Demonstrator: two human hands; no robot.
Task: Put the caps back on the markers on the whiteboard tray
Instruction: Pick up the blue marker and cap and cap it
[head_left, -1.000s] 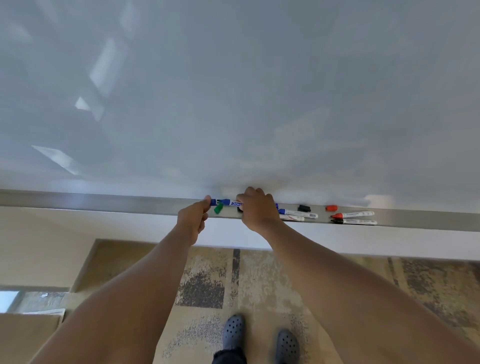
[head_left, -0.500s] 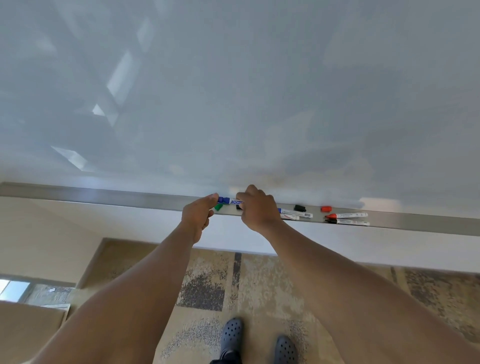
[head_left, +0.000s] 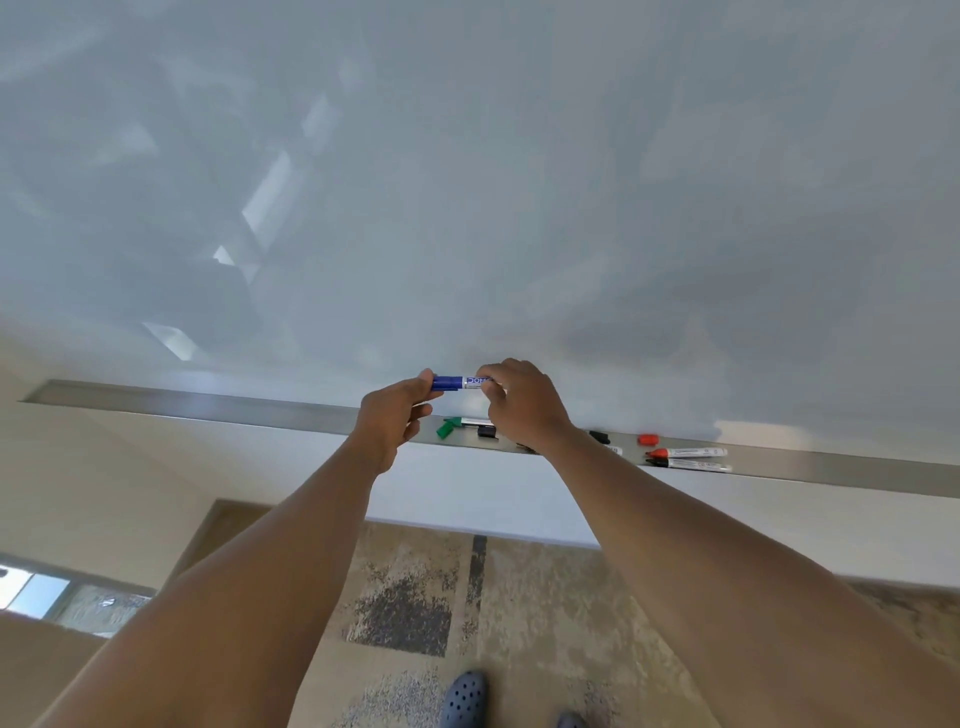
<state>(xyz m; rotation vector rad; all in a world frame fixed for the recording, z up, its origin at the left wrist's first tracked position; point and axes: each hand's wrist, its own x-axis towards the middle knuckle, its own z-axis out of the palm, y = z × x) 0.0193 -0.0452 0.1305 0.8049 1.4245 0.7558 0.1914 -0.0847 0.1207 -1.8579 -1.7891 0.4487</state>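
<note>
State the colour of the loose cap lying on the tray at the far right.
Red: the loose cap on the tray, seen in the head view.

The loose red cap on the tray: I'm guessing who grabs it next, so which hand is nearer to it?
Right. The right hand grips the blue marker left of the red cap; the left hand is farther left, at the marker's capped end.

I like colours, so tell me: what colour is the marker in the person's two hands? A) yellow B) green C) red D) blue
D: both hands, the left hand and the right hand, hold a blue marker up above the tray.
</note>
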